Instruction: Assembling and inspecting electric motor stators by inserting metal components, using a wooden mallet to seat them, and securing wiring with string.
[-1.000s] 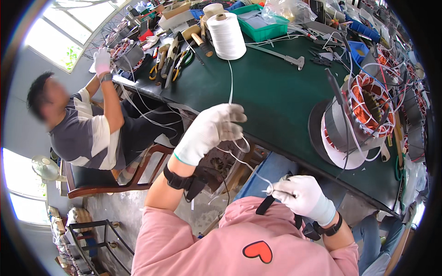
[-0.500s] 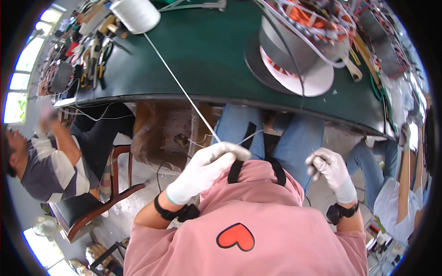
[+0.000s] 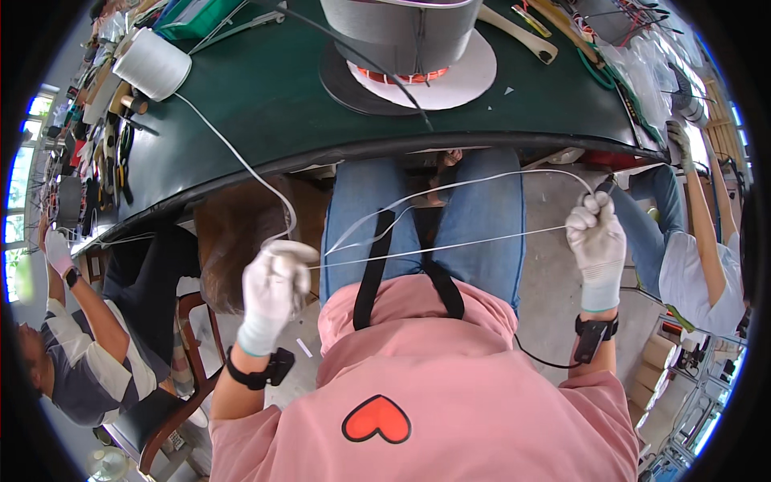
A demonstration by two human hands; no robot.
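Note:
A white cord (image 3: 450, 246) is drawn nearly straight between my two white-gloved hands, above my lap. My left hand (image 3: 273, 287) is closed around it on the left, slightly blurred. On the right, my right hand (image 3: 596, 241) pinches the cord with the fingertips, and a second, slacker strand arches from there back toward the left hand. From the left hand the cord also runs up to a white spool (image 3: 152, 66) on the green table. A short loose tail of cord hangs near the left hand.
A grey metal cylinder (image 3: 385, 46) with orange parts inside stands on a white disc (image 3: 478, 76) on the table (image 3: 249, 104). Hand tools (image 3: 112, 153) crowd the left side, and a wooden-handled tool (image 3: 522, 36) lies at right. Other people sit on both sides.
My hands have moved apart, the right one up and outward, the left one leftward and down. Cord strands now span between them. The cord from the spool has gone from taut to slack.

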